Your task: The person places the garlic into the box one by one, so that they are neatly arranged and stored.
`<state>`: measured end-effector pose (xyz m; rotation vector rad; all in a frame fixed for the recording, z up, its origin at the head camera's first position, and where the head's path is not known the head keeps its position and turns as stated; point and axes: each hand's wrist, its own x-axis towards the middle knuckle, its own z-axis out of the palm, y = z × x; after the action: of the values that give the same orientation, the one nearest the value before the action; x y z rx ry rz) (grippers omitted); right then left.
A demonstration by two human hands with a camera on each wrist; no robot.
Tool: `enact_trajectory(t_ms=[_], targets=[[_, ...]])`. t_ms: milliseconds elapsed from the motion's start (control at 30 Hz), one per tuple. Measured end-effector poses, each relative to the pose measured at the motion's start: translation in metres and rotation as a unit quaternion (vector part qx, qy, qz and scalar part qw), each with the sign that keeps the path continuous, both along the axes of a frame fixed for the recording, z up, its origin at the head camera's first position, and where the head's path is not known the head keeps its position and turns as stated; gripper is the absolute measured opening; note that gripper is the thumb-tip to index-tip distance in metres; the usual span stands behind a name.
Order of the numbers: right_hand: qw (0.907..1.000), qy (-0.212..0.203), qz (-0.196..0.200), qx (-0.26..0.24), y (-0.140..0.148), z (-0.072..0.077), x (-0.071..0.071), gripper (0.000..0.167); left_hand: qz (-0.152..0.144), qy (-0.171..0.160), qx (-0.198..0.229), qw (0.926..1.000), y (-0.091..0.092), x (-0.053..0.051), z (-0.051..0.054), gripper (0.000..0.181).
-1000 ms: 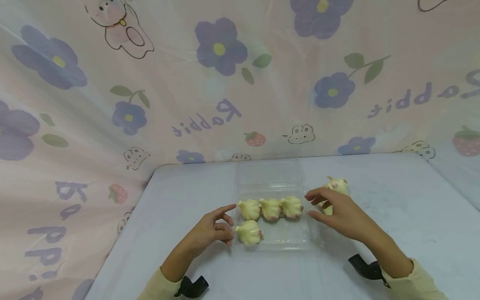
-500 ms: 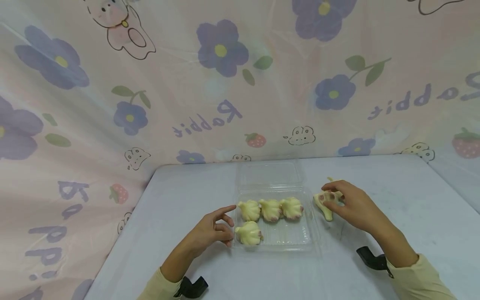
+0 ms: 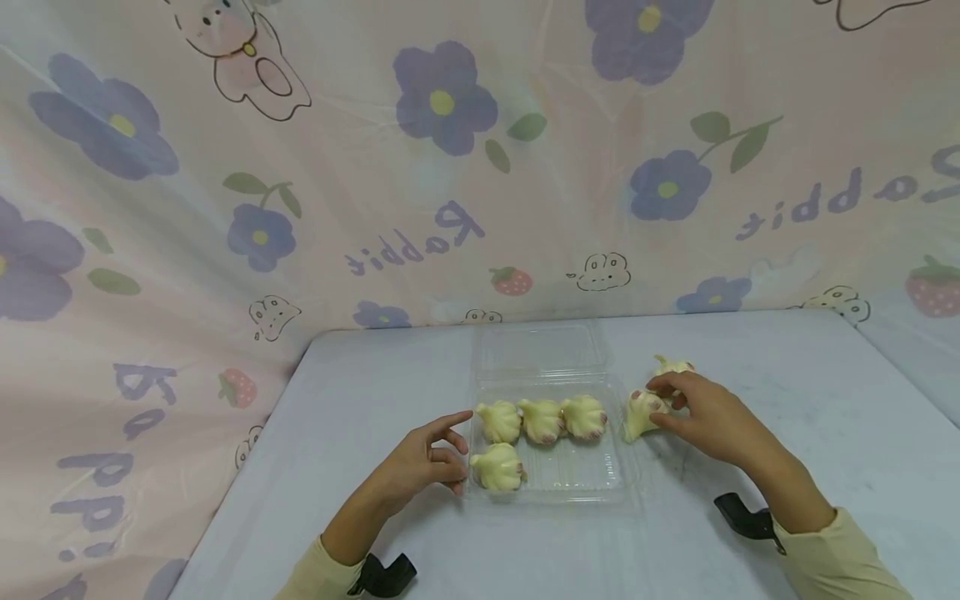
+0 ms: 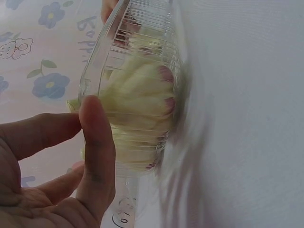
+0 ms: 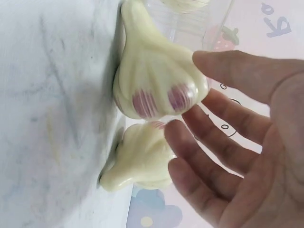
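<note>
A left hand, fingers apart, with a fingertip seemingly touching the nine o'clock edge of an open, clear, rectangular plastic container; inside, four rounded, pale yellow garlic bulbs, three along twelve o'clock, one at eight. Beside the container, at three o'clock, a right hand pinches a pale yellow, purple-streaked garlic bulb; just beyond, towards one o'clock, lies another similar bulb, partly hidden

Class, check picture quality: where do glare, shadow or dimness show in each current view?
Head view: small glints on the clear container, soft shadows on the white table; left wrist view: dimmer, shadow streaks beside the container; right wrist view: brighter, glossy highlights on the upper garlic bulb, dark shadow along its table side.
</note>
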<state>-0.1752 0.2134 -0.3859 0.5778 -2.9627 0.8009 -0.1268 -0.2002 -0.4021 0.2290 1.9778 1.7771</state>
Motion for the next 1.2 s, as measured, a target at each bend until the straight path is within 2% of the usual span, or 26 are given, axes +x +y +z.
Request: enact_trajectory(t_ms=[133, 267, 400, 667, 933, 1200], targets=[[0.9996, 0.028, 0.004, -0.001, 0.0005, -0.0009, 0.0003, 0.041, -0.001, 0.002, -0.001, 1.0000, -0.0001, 0.0002, -0.0009, 0.080], [0.9968, 0.060, 0.052, 0.000, 0.0004, -0.0040, -0.0001, 0.047, -0.004, 0.005, -0.003, 1.0000, -0.0002, 0.0005, -0.0008, 0.080], [0.9932, 0.067, 0.094, 0.013, 0.0003, -0.0053, -0.0006, 0.051, -0.006, 0.003, -0.001, 1.0000, -0.0004, 0.0005, -0.0008, 0.080], [0.9963, 0.048, 0.066, 0.027, 0.0074, -0.0003, 0.0011, 0.048, -0.005, 0.003, -0.001, 1.0000, -0.0008, 0.0010, 0.0000, 0.080], [0.9980, 0.029, 0.049, 0.027, 0.0085, -0.0031, 0.0011, 0.051, -0.005, 0.006, 0.001, 1.0000, -0.0004, 0.0018, 0.0007, 0.079], [0.9980, 0.020, 0.051, 0.033, 0.0077, -0.0071, -0.0003, 0.055, -0.008, 0.010, 0.004, 0.9999, -0.0007, 0.0014, -0.0002, 0.079]])
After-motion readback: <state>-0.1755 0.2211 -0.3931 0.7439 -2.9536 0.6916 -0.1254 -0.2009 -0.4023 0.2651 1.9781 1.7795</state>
